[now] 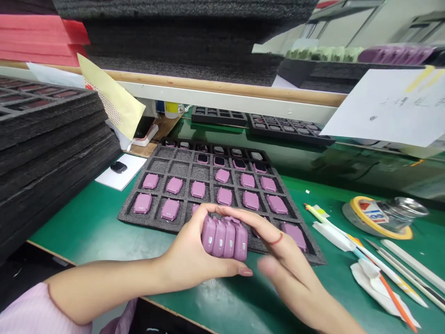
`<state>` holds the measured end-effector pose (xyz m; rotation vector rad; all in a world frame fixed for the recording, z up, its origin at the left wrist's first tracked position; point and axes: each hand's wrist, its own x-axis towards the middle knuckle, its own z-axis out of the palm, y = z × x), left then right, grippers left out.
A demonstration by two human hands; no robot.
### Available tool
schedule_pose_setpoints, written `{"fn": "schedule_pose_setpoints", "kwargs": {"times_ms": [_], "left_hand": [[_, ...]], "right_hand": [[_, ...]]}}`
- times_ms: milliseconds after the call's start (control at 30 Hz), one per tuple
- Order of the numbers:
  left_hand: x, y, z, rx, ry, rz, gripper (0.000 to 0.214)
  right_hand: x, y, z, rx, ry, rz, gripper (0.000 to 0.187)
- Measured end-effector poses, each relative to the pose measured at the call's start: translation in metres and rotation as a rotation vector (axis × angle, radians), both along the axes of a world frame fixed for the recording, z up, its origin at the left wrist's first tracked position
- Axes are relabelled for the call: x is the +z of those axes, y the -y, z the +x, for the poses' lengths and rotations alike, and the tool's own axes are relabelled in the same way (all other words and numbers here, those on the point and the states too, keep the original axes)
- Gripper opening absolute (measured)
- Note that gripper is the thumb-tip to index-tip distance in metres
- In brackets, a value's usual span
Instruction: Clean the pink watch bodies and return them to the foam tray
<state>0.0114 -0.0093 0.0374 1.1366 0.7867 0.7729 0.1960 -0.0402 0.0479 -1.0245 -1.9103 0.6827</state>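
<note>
My left hand (189, 253) is wrapped round a row of several purple smartwatch cases (224, 239), standing on edge side by side, with its thumb below them. Stretched out beside them, my right hand (292, 271) has its fingers reaching over the far side of the row and its thumb apart, slightly blurred. Its fingertips are partly hidden, so I cannot tell how firmly they touch. Behind both hands lies a black foam tray (162, 168) with compartments. Purple cases (170, 209) lie in its nearer rows, and dark-screened watches (219, 161) in the farther ones.
Stacked foam trays (52, 153) rise at the left, near a dark watch piece (118, 167) on white paper. Pens (385, 269), a tape roll (378, 218) and a small glass-like bottle (412, 207) lie at the right. A shelf (222, 98) with hanging papers crosses above.
</note>
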Motion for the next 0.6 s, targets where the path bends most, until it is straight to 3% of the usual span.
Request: {"fn": "schedule_pose_setpoints", "kwargs": {"times_ms": [67, 233, 333, 400, 467, 600], "left_hand": [[-0.002, 0.000, -0.001, 0.014, -0.002, 0.018, 0.074], [-0.004, 0.002, -0.004, -0.013, 0.013, 0.032, 0.074], [-0.002, 0.002, -0.005, -0.024, 0.007, 0.031, 0.072], [-0.001, 0.002, -0.005, -0.032, 0.029, 0.014, 0.073], [-0.002, 0.002, -0.004, -0.043, 0.083, -0.003, 0.073], [-0.002, 0.001, 0.000, -0.115, 0.168, 0.000, 0.074]], "right_hand": [[-0.002, 0.000, -0.010, -0.030, -0.024, -0.054, 0.039], [-0.001, -0.008, -0.003, -0.117, -0.193, -0.217, 0.033], [0.002, -0.010, 0.004, -0.029, -0.217, -0.190, 0.050], [0.002, -0.010, 0.003, 0.078, -0.048, -0.126, 0.083], [-0.003, -0.009, -0.003, 0.083, 0.102, -0.043, 0.105], [-0.020, -0.006, -0.019, -0.020, -0.004, 0.101, 0.090]]}}
